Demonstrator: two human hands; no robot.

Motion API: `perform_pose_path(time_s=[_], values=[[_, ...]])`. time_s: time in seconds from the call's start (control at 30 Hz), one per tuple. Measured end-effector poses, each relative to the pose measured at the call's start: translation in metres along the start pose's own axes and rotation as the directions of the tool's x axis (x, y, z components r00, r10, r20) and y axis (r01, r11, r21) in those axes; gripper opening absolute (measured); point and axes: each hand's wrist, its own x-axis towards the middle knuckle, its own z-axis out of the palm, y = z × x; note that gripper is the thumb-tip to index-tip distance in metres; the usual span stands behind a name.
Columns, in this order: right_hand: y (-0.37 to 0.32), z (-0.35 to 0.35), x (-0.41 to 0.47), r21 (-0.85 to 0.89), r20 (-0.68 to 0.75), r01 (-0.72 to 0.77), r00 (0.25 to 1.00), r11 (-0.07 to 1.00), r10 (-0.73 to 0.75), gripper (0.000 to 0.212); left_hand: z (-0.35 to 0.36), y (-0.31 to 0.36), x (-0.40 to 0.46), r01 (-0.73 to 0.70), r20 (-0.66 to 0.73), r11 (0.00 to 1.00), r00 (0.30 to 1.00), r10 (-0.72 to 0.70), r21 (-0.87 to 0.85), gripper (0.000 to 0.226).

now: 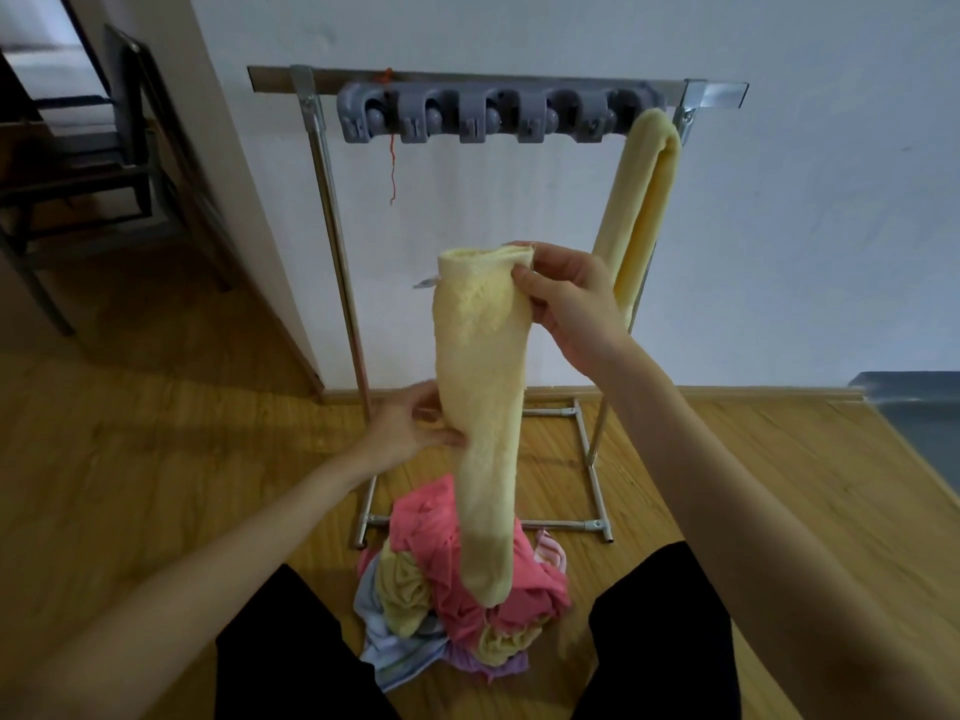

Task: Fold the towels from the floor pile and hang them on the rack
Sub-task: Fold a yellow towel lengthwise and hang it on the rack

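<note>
Right hand: up high, the right hand pinches the top edge of the yellow towel between thumb and curled fingers; the towel's top is bunched into a rounded fold just left of the knuckles.
Left hand: lower down, the left hand grips the towel's left edge about midway along its length; fingers curled round the cloth, thumb on the near side.
Yellow towel: it hangs long and narrow between the two hands, folded lengthwise; a small white tag sticks out at its upper left; its bottom end dangles over the floor pile; whether it touches the pile, I cannot tell.
Floor pile: a crumpled heap on the wooden floor, between the person's dark-clad knees; pink cloth on top, pale yellow pieces tucked in, light blue and lilac at the near edge.
Rack: the metal rack stands against the white wall, right behind the held towel; its base frame sits on the floor just beyond the pile.
Hung towel: a second yellow towel is already draped at the rack's right end, doubled over and hanging down.
Holder strip: a grey clip holder is fixed under the top bar; an orange thread dangles from it.
Left background: dark chairs stand beyond the wall corner.
</note>
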Motion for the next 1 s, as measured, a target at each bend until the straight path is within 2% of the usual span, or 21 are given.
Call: perform_pose_path(time_s=[0.1,0.2,0.3,0.37,0.47,0.53,0.63,0.73,0.83,0.9,1.0], values=[[-0.005,0.006,0.003,0.020,0.006,0.004,1.000,1.000,-0.005,0.023,0.015,-0.019,0.001,0.100,0.044,0.995,0.994,-0.099,-0.016,0.035],[-0.006,0.013,0.004,0.034,-0.021,0.002,1.000,0.999,-0.001,0.022,0.031,-0.030,0.007,0.144,0.025,0.990,0.989,-0.144,-0.005,0.039],[-0.009,0.015,0.002,0.083,-0.117,0.023,0.993,0.996,-0.013,0.021,0.044,-0.036,0.006,0.173,-0.013,0.980,0.985,-0.175,-0.096,0.032],[-0.009,0.010,0.001,0.137,-0.226,0.047,0.974,0.989,-0.015,0.019,0.053,-0.043,0.001,0.230,0.025,0.960,0.973,-0.229,-0.160,0.028],[0.000,-0.003,-0.001,0.114,-0.452,0.048,0.892,0.992,0.009,0.017,0.061,-0.057,-0.005,0.335,0.056,0.926,0.942,-0.330,-0.173,0.025],[0.015,-0.014,-0.001,0.031,-0.605,-0.038,0.795,0.999,0.049,0.020,0.056,-0.061,-0.004,0.407,0.023,0.902,0.912,-0.409,-0.143,0.024],[0.048,-0.036,-0.009,-0.026,-0.699,-0.203,0.704,0.979,0.128,0.020,0.036,-0.053,0.000,0.418,0.009,0.900,0.907,-0.420,-0.120,0.010],[0.094,-0.060,-0.024,-0.077,-0.683,-0.390,0.691,0.918,0.236,0.016,0.007,-0.030,0.008,0.394,0.032,0.915,0.919,-0.393,-0.089,0.017],[0.142,-0.074,-0.042,-0.168,-0.594,-0.573,0.709,0.802,0.381,0.030,-0.016,0.006,0.016,0.345,0.132,0.937,0.933,-0.335,-0.057,0.029],[0.163,-0.075,-0.054,-0.270,-0.483,-0.672,0.714,0.689,0.507,0.036,-0.025,0.030,0.020,0.293,0.207,0.956,0.936,-0.284,-0.017,0.032],[0.176,-0.072,-0.070,-0.546,-0.290,-0.667,0.718,0.507,0.632,0.046,-0.032,0.058,0.023,0.208,0.352,0.975,0.909,-0.223,0.080,0.032]])
